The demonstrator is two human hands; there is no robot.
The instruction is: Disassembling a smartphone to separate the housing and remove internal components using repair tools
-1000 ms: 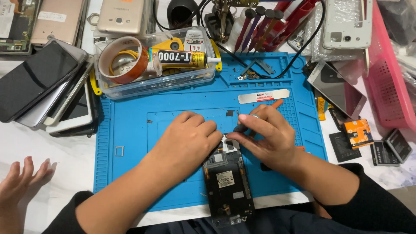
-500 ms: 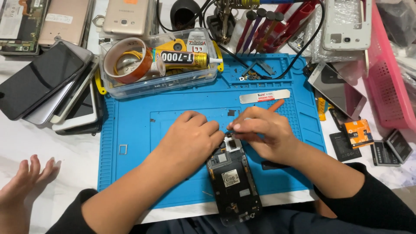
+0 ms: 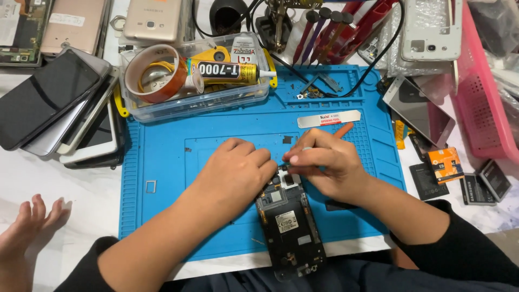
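At the near left edge, another person's hand (image 3: 27, 232) rests spread on the white table (image 3: 81, 184), with a stack of phones (image 3: 65, 108) farther off and a clear plastic box (image 3: 194, 75) of tape and a glue tube beyond the blue work mat (image 3: 162, 178). On the mat's near middle lies the opened phone (image 3: 289, 227), its bare insides up and its near end overhanging the mat's edge; the left hand (image 3: 232, 173) is curled with fingers pressed together at its far left corner. Just right, the right hand (image 3: 324, 165) pinches an orange-handled tool (image 3: 341, 130) over the phone's far end, with a pink basket (image 3: 486, 103) far right.
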